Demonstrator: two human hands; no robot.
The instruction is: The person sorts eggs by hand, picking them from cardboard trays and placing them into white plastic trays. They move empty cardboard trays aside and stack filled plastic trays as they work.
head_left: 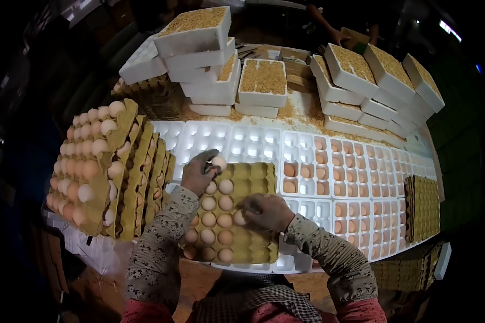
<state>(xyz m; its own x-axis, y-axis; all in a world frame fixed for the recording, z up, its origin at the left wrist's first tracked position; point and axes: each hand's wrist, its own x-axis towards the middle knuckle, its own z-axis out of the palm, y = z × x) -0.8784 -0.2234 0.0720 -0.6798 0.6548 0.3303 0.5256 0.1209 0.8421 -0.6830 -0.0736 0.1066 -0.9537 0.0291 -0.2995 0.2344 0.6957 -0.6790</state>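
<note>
My left hand (198, 173), in a grey glove, is closed around a pale egg (219, 162) at the back left of a cardboard egg tray (257, 188). Over the tray's middle, my gloved right hand (267, 212) has its fingers at another egg (240, 217); they are slightly blurred but look closed on it. Brown and cream eggs (208, 220) fill the tray's left columns, while its right columns show bare cups. White moulded trays (253, 141) lie beyond, and those to the right hold brown eggs (321, 172) in their cells.
A tall, leaning stack of loaded egg trays (129, 177) stands at left. White foam boxes (261, 83) topped with sawdust-like filling are piled at the back, with more boxes (355, 67) at right. Stacked cardboard trays (423, 207) stand at far right. Another person's hand (337, 36) shows behind.
</note>
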